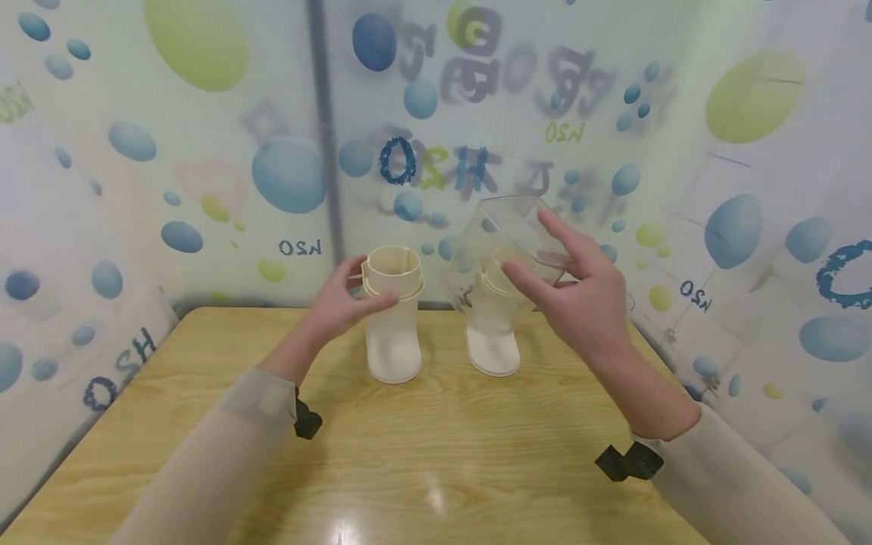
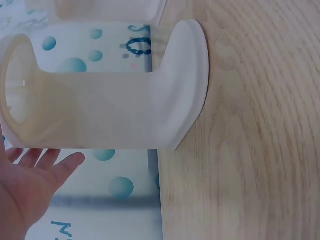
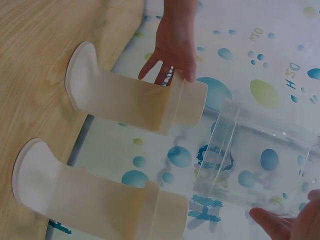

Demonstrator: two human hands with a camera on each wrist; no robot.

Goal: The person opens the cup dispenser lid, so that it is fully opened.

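Two cream-coloured plastic dispenser stands, the left one (image 1: 393, 341) and the right one (image 1: 492, 352), stand upright side by side near the table's back edge. Each has a rounded foot and a ring-shaped collar on top. My left hand (image 1: 337, 303) holds the left stand by its collar, thumb at the front and fingers behind; the left wrist view shows that hand (image 2: 27, 187) beside the upper part. A clear plastic container (image 3: 265, 155) is in my right hand (image 1: 582, 291), tilted, in front of and above the right stand. The fingers behind the container are partly hidden.
The wooden table (image 1: 422, 454) extends toward me from the stands. A curtain (image 1: 422, 98) with blue and green dots and lettering hangs close behind the table and at both sides.
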